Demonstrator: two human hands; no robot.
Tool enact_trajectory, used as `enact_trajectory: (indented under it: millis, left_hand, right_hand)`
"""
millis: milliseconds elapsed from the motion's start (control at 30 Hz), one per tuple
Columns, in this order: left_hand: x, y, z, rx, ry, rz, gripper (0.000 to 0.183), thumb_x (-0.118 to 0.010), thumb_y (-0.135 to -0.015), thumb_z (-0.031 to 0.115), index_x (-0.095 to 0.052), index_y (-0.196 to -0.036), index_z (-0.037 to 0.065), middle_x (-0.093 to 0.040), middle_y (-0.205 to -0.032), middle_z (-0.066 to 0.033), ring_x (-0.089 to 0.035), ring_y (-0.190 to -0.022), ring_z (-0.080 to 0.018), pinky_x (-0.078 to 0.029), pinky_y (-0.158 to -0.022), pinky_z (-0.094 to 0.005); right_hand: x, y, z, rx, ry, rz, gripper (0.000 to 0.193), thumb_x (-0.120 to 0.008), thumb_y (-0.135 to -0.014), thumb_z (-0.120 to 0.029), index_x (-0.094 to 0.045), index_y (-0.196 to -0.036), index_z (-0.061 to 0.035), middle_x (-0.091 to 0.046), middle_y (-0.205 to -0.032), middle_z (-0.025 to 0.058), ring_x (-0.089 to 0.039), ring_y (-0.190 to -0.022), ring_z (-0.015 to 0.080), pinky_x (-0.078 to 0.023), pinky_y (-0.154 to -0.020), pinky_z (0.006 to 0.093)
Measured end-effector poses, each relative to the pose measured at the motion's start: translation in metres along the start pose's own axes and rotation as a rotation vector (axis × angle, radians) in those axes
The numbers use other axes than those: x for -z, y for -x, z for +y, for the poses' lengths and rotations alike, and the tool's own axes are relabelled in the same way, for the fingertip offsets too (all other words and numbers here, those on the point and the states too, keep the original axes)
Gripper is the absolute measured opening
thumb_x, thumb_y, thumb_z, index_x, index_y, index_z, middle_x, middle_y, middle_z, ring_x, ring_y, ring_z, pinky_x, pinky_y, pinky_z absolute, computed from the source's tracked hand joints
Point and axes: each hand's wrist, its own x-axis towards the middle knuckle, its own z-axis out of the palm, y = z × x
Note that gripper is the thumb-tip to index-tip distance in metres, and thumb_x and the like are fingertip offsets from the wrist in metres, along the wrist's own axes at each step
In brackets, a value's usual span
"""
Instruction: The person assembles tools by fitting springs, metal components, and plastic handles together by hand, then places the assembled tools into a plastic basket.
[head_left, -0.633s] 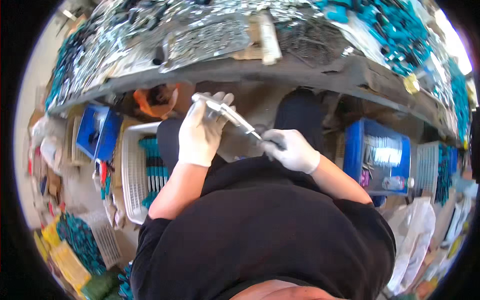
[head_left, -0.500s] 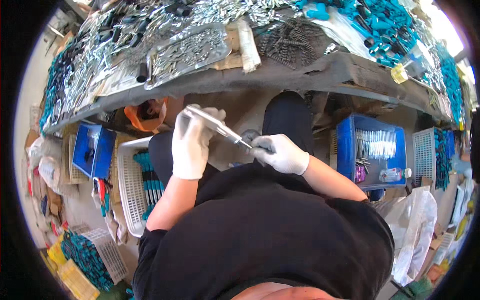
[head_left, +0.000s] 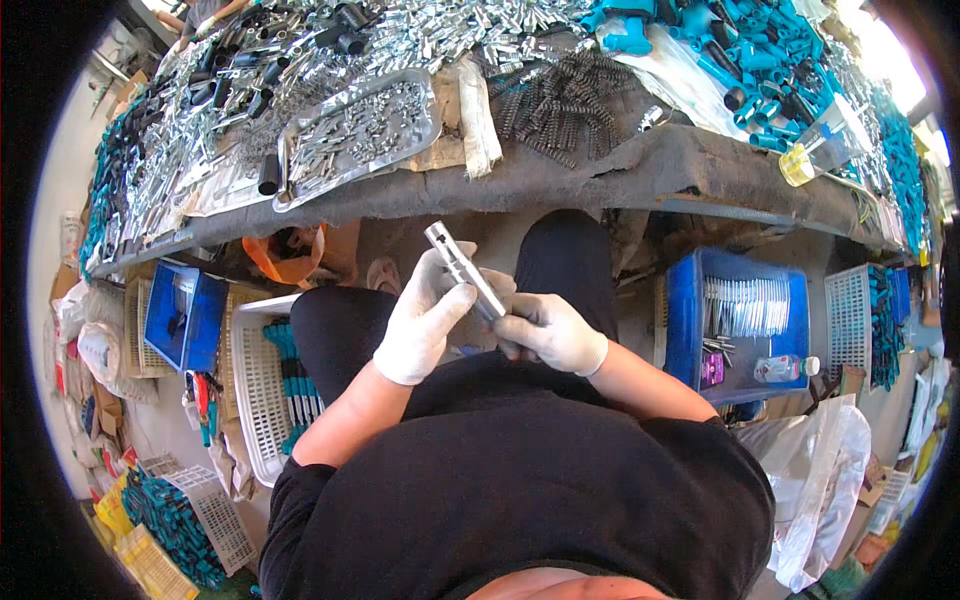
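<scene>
A shiny silver metal tube [head_left: 460, 262], with a small dark opening near its upper end, lies slanted between my hands above my lap. My left hand [head_left: 420, 320], in a white glove, grips its middle with the thumb across it. My right hand [head_left: 556, 332], gloved with greyed fingertips, is closed round the tube's lower end. What lies beneath those right fingers is hidden.
The cloth-covered bench [head_left: 560, 190] ahead bears a metal tray [head_left: 432, 135] of small parts, dark springs [head_left: 565, 105] and teal parts [head_left: 625, 35]. A white basket [head_left: 262, 400] stands left, a blue bin [head_left: 683, 320] right. Another person's hand [head_left: 207, 25] shows far left.
The tube has turned steeper, and the thin rod at its lower end no longer shows. My right hand has closed in on the tube; my left hand has shifted right and slightly lower.
</scene>
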Motion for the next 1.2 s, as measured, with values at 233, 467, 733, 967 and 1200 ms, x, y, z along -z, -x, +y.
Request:
enact_trajectory:
  millis: [233, 467, 733, 967, 1200]
  left_hand:
    - [-0.007, -0.020, -0.012, 0.141, 0.262, 0.109, 0.053, -0.042, -0.098, 0.021, -0.023, -0.145, 0.005, -0.060, -0.105, -0.0172, -0.060, -0.098, -0.0240, -0.049, -0.087, -0.0370]
    - [0.002, -0.037, -0.029, 0.239, 0.487, 0.070, 0.049, -0.037, -0.097, 0.021, -0.029, -0.142, 0.002, -0.058, -0.088, -0.0121, -0.058, -0.091, -0.0250, -0.048, -0.086, -0.0363]
    - [0.005, -0.039, -0.022, 0.333, 0.121, 0.154, 0.037, -0.036, -0.100, 0.032, -0.046, -0.121, 0.003, -0.049, -0.071, -0.0011, -0.045, -0.057, -0.0099, -0.037, -0.053, -0.0233]
    - [0.023, -0.035, -0.022, 0.400, 0.241, 0.125, 0.025, -0.047, -0.093, 0.023, -0.056, -0.104, 0.003, -0.053, -0.074, -0.0023, -0.037, -0.047, -0.0070, -0.027, -0.042, -0.0212]
    - [0.032, -0.033, -0.019, 0.409, 0.301, 0.117, 0.025, -0.049, -0.094, 0.025, -0.053, -0.084, 0.003, -0.045, -0.065, -0.0023, -0.035, -0.046, -0.0074, -0.026, -0.043, -0.0226]
  right_hand:
    - [0.001, -0.009, 0.010, 0.247, 0.288, 0.089, 0.025, -0.069, -0.084, -0.019, -0.062, -0.098, -0.0001, -0.066, -0.081, 0.0147, -0.065, -0.071, 0.0201, -0.051, -0.064, 0.0322]
    - [0.005, -0.022, 0.012, 0.252, 0.490, 0.215, 0.021, -0.073, -0.079, -0.025, -0.067, -0.083, -0.0054, -0.064, -0.073, 0.0158, -0.064, -0.065, 0.0324, -0.051, -0.061, 0.0363]
    - [0.035, -0.021, -0.012, 0.262, 0.520, -0.061, 0.016, -0.068, -0.083, -0.019, -0.067, -0.091, -0.0058, -0.067, -0.084, 0.0134, -0.066, -0.075, 0.0296, -0.052, -0.069, 0.0338]
    - [0.090, -0.023, -0.069, 0.262, 0.584, 0.378, 0.010, -0.066, -0.082, -0.008, -0.067, -0.089, -0.0002, -0.068, -0.086, 0.0114, -0.066, -0.077, 0.0166, -0.052, -0.071, 0.0283]
    - [0.135, -0.050, -0.106, 0.260, 0.615, 0.621, 0.011, -0.061, -0.087, -0.005, -0.064, -0.094, 0.0030, -0.065, -0.086, 0.0053, -0.059, -0.076, 0.0100, -0.048, -0.071, 0.0242]
